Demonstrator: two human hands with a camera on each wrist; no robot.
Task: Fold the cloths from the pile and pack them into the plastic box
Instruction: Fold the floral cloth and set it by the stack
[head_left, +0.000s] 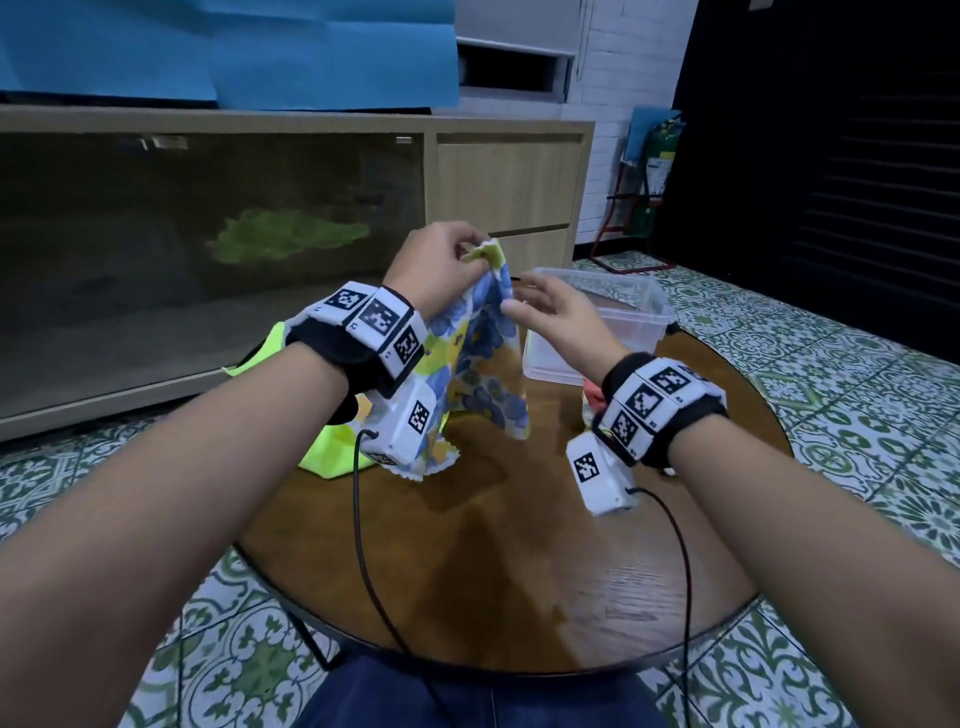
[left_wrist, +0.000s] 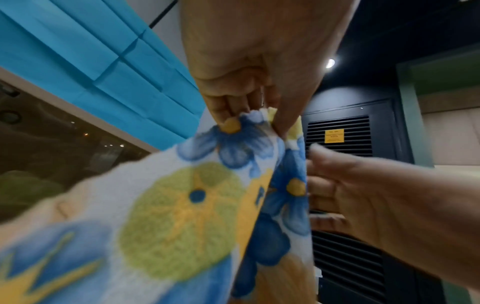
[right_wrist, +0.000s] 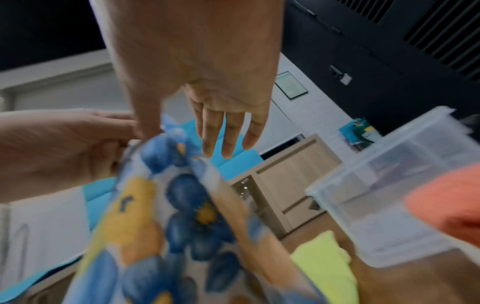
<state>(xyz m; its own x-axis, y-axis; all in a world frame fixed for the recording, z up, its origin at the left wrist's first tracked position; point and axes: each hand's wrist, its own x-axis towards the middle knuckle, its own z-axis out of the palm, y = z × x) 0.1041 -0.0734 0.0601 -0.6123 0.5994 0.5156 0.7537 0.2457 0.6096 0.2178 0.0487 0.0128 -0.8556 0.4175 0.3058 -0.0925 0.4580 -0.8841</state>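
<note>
1. Round wooden table (head_left: 493, 571), below the grip. The hanging hem of the cloth reaches close to its top; whether it touches I cannot tell.
2. Floral cloth (head_left: 483, 364), blue and yellow flowers, held up in the air and dangling from one top corner. It is bunched and not yet spread.
3. Plastic box (head_left: 613, 322), clear, beyond and right of the grip, on the table's far edge. Nothing visible inside from the head view.
4. Neon yellow cloth (head_left: 332, 447) lies below and left of the grip; an orange cloth (right_wrist: 449, 201) sits right of it, near the box. Probably the pile.
5. Left hand (head_left: 441, 260): tight pinch on the cloth's top corner, thumb against curled fingers.
6. Right hand (head_left: 556, 312): just beside the grip, lower on the same edge. Thumb touches the cloth, the other fingers are extended and loose, so no firm hold yet.
7. Advice, my judgement: run the right hand along the top edge to the next corner, pinch it, draw the edge taut, then lay the cloth flat before folding.
</note>
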